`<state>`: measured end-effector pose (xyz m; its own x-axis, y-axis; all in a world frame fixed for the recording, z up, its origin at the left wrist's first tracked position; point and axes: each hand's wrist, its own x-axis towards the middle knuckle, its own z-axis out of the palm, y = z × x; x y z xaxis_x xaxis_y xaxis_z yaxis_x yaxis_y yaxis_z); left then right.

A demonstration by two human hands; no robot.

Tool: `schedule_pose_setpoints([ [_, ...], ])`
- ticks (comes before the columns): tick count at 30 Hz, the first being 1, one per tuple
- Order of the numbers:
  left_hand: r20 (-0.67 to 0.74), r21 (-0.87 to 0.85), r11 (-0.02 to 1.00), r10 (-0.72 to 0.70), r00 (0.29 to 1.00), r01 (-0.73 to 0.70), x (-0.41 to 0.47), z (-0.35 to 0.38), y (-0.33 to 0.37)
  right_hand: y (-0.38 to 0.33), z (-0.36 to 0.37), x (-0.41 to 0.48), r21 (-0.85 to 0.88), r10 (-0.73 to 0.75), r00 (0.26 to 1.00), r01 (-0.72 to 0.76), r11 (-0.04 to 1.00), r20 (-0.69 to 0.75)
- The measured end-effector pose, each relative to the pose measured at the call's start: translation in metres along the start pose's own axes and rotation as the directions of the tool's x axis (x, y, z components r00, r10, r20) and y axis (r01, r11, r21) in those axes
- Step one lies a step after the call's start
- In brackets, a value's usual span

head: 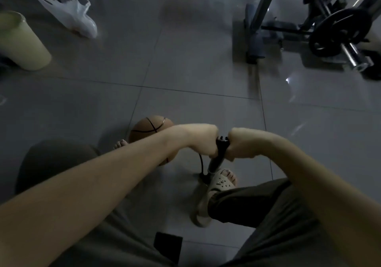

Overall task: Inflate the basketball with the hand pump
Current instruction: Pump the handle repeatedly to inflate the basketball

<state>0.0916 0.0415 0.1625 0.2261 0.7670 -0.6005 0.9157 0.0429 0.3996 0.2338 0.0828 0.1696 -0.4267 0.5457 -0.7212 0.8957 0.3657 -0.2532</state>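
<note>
Gripping the pump handle with left hand and right hand both fisted, we drive straight down its upright barrel (basketball on the floor, left of it).

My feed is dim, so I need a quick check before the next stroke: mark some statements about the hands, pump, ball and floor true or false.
1. Both hands grip the pump handle, left hand and right hand. True.
2. The basketball lies on the floor beyond the left forearm. True.
3. The pump base is unsupported. False: a foot in a beige clog sits at the base.
4. The plastic bag is black. False: it is white, at far left.
5. A weight plate sits far right. True.
</note>
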Motion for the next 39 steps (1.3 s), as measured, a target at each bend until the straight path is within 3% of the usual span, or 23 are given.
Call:
schedule_pose_setpoints([
  [3,-0.025,0.013,1.0,-0.015,1.0,0.016,0.013,0.0,0.002,0.006,0.004,0.016,-0.021,0.038,0.998,-0.039,0.999,-0.045],
  [9,-0.056,0.105,0.993,-0.04,0.998,0.045,0.061,0.075,-0.013,0.037,0.078,0.07,-0.062,0.098,0.994,-0.101,0.993,-0.049],
  [18,-0.049,0.048,0.995,-0.087,0.995,0.089,0.087,0.118,-0.034,0.043,0.108,0.103,-0.124,0.116,0.992,-0.12,0.985,-0.04],
  [22,0.066,0.063,0.996,-0.074,0.995,0.07,0.063,0.129,-0.029,0.034,0.127,0.085,-0.122,0.131,0.989,-0.123,0.985,0.064],
  [25,0.138,0.099,0.994,-0.059,0.989,0.045,0.04,0.111,-0.026,0.02,0.114,0.063,-0.116,0.086,0.987,-0.07,0.991,0.132],
  [28,0.09,0.118,0.993,-0.029,0.996,0.018,0.02,0.054,-0.014,0.006,0.057,0.034,-0.078,0.039,0.993,-0.031,0.997,0.111],
  [32,0.008,0.024,1.0,-0.005,1.0,0.005,0.01,-0.011,0.005,0.003,-0.013,0.005,0.008,0.075,0.996,-0.076,0.997,0.044],
  [37,0.062,0.174,0.984,-0.054,0.997,0.042,0.041,0.024,0.003,0.009,0.038,0.042,-0.091,0.156,0.988,-0.155,0.984,0.003],
  [39,0.018,0.199,0.98,-0.036,0.999,0.032,0.056,0.052,-0.004,0.023,0.068,0.061,-0.045,0.152,0.988,-0.153,0.987,-0.032],
])
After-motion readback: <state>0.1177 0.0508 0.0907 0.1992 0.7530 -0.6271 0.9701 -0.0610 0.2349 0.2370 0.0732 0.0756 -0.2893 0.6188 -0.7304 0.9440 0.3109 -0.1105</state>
